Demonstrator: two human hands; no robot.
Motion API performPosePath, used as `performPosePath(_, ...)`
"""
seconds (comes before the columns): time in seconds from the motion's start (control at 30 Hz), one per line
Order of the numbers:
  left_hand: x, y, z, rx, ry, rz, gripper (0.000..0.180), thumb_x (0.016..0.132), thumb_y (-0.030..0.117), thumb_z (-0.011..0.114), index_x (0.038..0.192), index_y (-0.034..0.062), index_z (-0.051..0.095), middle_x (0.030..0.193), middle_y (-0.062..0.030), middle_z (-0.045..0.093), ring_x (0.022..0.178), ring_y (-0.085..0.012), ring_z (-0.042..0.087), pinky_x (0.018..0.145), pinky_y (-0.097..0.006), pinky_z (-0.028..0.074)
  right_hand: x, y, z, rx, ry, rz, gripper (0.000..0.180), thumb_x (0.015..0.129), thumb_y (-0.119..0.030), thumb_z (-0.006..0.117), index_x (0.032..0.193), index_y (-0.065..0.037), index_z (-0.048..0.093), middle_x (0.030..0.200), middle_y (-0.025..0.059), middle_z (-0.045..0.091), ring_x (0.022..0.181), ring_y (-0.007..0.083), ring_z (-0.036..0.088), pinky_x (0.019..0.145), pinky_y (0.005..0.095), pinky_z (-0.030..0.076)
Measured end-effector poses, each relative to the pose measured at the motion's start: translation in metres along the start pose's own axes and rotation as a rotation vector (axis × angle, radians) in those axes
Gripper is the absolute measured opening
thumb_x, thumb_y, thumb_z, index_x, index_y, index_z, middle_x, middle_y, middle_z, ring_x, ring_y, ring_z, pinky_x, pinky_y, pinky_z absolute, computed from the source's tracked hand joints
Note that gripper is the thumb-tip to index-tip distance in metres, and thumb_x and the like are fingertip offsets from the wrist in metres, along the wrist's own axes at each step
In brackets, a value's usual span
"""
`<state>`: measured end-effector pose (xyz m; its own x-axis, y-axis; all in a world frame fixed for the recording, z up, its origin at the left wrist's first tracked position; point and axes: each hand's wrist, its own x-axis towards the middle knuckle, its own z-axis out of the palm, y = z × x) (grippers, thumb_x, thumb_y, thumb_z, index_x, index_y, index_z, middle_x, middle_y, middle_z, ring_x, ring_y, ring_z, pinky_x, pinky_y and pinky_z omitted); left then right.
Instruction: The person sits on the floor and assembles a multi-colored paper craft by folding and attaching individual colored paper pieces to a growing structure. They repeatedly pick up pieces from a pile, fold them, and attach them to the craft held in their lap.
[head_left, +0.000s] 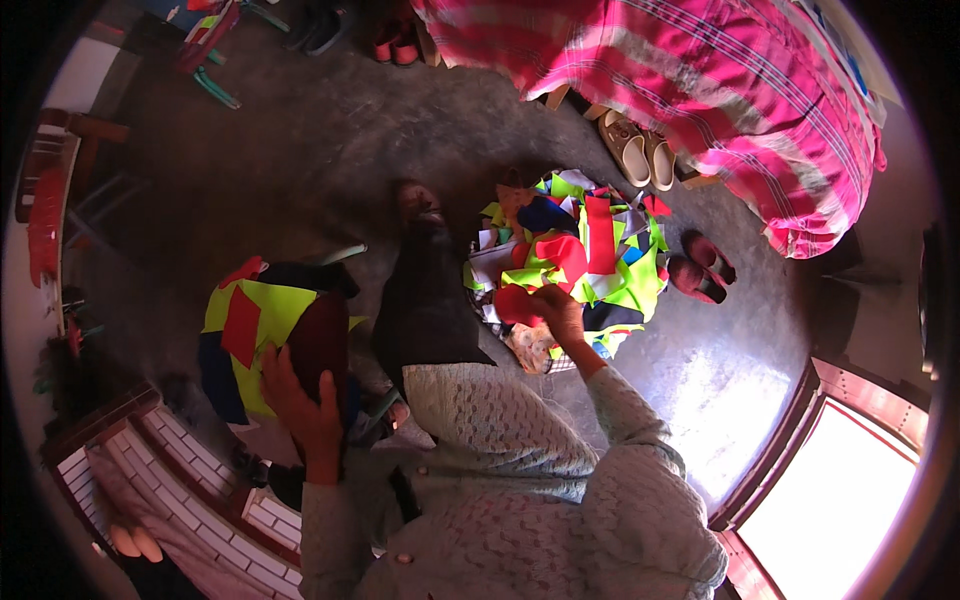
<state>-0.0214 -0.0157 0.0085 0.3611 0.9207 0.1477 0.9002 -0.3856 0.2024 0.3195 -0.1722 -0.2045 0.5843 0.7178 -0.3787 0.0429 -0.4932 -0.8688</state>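
Note:
To my right on the floor is a heap of fabric scraps in neon yellow, red, white and dark blue. My right hand is at its near left edge, fingers pinched on a red fabric scrap. On my left, a second bundle of cloth shows neon yellow, dark maroon and navy pieces, with a red square patch lying on the yellow. My left hand rests against this bundle's near side, fingers spread. What supports the bundle is mostly hidden.
A bed with a pink plaid cover stands at the far right, tan clogs beside it. Dark red shoes lie right of the heap. A chair is far left. Bright light enters through an opening at lower right.

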Motion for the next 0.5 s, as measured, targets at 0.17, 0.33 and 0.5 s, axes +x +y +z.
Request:
performPosePath(0.17, -0.002, -0.003, 0.003, -0.017, 0.025, 0.004, 0.058, 0.088, 0.037, 0.050, 0.132, 0.0020, 0.037, 0.138, -0.0194, 0.034, 0.129, -0.0346, 0.030, 0.106, -0.050, 0.018, 0.012, 0.028, -0.056, -0.423, 0.170, 0.112, 0.024, 0.073, -0.018, 0.069, 0.094, -0.008, 0.064, 0.082, 0.0092, 0.066, 0.075, 0.0215, 0.064, 0.068, 0.0333, 0.050)
performPosePath(0.33, -0.001, -0.003, 0.005, 0.006, 0.024, 0.005, 0.057, 0.087, 0.036, 0.050, 0.131, 0.0020, 0.037, 0.138, -0.0192, 0.034, 0.130, -0.0346, 0.030, 0.105, -0.050, 0.018, 0.031, 0.001, -0.047, -0.392, 0.251, -0.170, 0.036, 0.073, -0.004, 0.061, 0.108, -0.010, 0.054, 0.103, 0.0152, 0.055, 0.084, 0.0316, 0.059, 0.073, 0.0385, 0.049)
performPosePath(0.5, -0.004, -0.005, 0.005, 0.029, 0.017, -0.009, 0.057, 0.087, 0.036, 0.050, 0.131, 0.0022, 0.037, 0.139, -0.0192, 0.033, 0.130, -0.0350, 0.029, 0.105, -0.050, 0.019, 0.047, 0.003, -0.015, -0.456, 0.078, -0.239, 0.025, 0.072, -0.006, 0.063, 0.096, -0.011, 0.059, 0.091, 0.0114, 0.061, 0.081, 0.0304, 0.061, 0.071, 0.0383, 0.049)
